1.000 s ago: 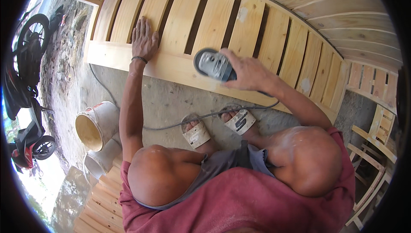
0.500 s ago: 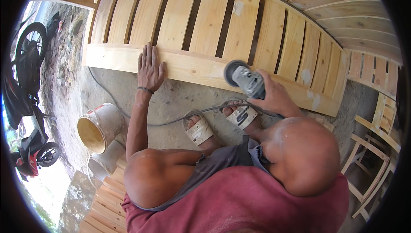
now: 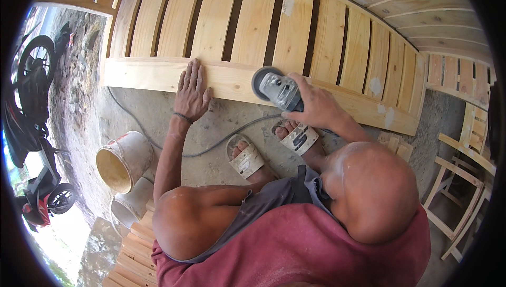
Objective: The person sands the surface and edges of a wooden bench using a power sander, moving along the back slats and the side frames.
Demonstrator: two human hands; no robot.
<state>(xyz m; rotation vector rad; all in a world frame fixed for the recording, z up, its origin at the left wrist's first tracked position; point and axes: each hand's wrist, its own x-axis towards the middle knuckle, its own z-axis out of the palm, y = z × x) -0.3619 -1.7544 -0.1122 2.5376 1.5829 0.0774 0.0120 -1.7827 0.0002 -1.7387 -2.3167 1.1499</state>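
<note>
A long slatted panel of pale wood point(image 3: 142, 72) stretches across in front of me, with a wide board along its near edge. My right hand point(image 3: 314, 103) is wrapped round the body of a grey angle grinder point(image 3: 279, 89). The grinder's round dark disc rests over the near board, around the middle of the panel. Further left, my left hand point(image 3: 192, 93) lies with fingers stretched out on the same board, palm down and holding nothing. A dark cord point(image 3: 232, 133) runs from near the grinder across the ground to the left.
Two white buckets point(image 3: 120, 161) lie tipped on the ground at left. Stacked wood strips point(image 3: 136, 252) are at lower left, wooden frames point(image 3: 454, 197) at right. A motorcycle point(image 3: 37, 123) stands beyond the rubble. My sandalled feet point(image 3: 246, 158) are close to the panel.
My right hand has moved the grinder left along the near board, closer to my left hand. The left hand has shifted slightly right and nearer, still flat on the wood.
</note>
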